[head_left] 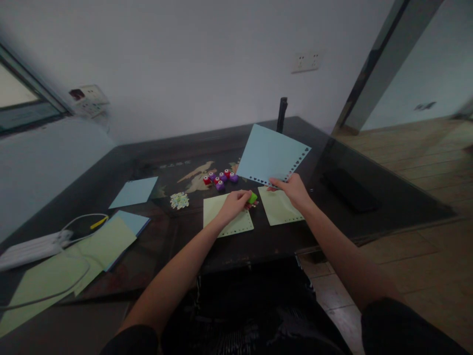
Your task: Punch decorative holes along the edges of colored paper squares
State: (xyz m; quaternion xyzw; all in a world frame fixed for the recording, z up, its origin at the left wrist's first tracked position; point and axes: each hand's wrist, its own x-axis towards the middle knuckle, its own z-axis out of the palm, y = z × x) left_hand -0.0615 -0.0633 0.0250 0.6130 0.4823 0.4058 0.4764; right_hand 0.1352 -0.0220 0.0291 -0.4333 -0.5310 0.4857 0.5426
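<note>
Far left, a white plastic power strip (33,250) lies beside overlapping, smooth pale-green sheets (113,239). A loose blue sheet (135,192) lies farther back. The dark, glossy surface (173,236) shows between these and a rough, rounded confetti pile (179,200), then again between the pile and the left green sheet (232,229). Behind that sheet stand small, blocky red and purple punches (220,186). The left hand (236,201), fingers drawn together, grips a bright green block (253,198) at the sheet's far right corner; contact with the sheet cannot be determined. A narrow gap parts this sheet from the right green sheet (277,209); holes line the near edges of both. Above the latter, the right hand (293,190) pinches the perforated near corner of a raised blue sheet (273,153). Farther right, a flat black slab (351,190) lies inside the surface's slanting side edge.
</note>
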